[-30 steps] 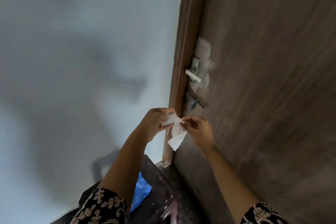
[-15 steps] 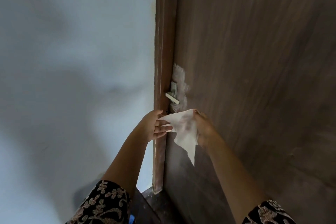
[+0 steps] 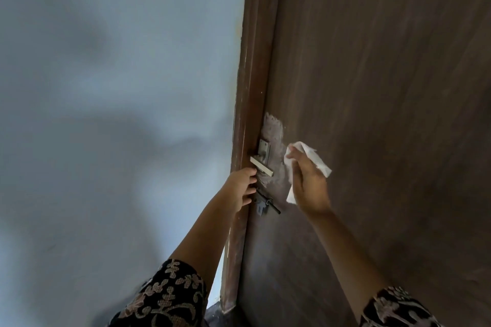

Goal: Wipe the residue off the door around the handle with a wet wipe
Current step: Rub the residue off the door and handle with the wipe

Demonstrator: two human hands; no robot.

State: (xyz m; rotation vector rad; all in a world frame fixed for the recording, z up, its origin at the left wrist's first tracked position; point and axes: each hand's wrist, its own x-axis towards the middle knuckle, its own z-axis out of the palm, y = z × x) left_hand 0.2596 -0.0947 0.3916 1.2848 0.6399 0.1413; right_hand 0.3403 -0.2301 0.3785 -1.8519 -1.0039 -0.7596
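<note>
Right hand [image 3: 308, 183] grips the crumpled white wet wipe [image 3: 311, 154], held at the door [image 3: 372, 87] just right of the handle [image 3: 261, 166], beside the pale residue [image 3: 273, 127]. Left hand [image 3: 240, 188] sits at the door's left edge just below the handle, fingers bent; cannot tell whether it grips.

My one head-worn camera sits near the brown door [image 3: 385, 87], facing it at a slant, with the handle [image 3: 261, 165] just below centre, the door filling three o'clock and the blue wall [image 3: 106, 87] filling nine o'clock.
</note>
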